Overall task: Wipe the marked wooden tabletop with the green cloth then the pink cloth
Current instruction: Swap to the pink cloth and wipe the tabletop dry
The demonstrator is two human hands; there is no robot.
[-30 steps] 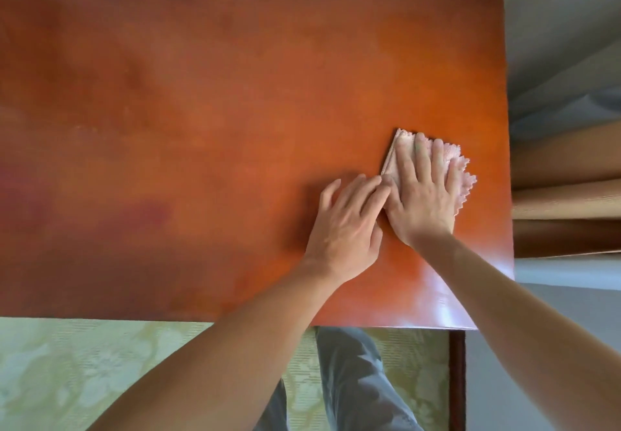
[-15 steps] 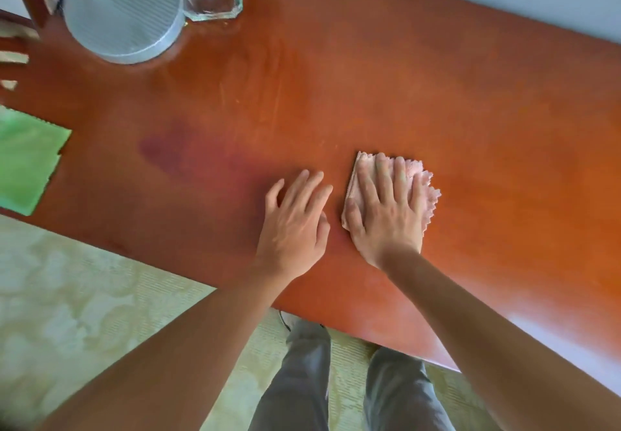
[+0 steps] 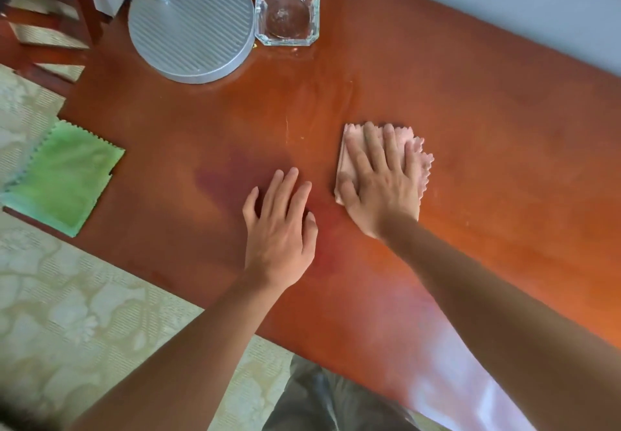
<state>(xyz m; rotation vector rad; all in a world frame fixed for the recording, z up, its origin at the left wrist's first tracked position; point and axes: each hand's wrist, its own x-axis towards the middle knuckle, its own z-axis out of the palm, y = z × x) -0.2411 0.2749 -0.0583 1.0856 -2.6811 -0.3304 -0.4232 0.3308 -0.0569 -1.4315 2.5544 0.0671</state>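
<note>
A folded pink cloth lies on the reddish wooden tabletop a little right of centre. My right hand presses flat on it with straight fingers, covering most of it. Beside it, my left hand rests flat on the bare wood, a small gap from the cloth. A dark purplish mark shows on the wood just left of my left hand. The green cloth lies spread at the table's left end, partly over the edge.
A round grey ribbed lamp base and a square glass ashtray stand at the far left of the table. A wooden chair stands beyond the left end. Pale patterned carpet lies below the near edge. A grey wall runs behind.
Both hands and the pink cloth have slid left along the table, away from its right end. The lamp base, ashtray and green cloth have come into view.
</note>
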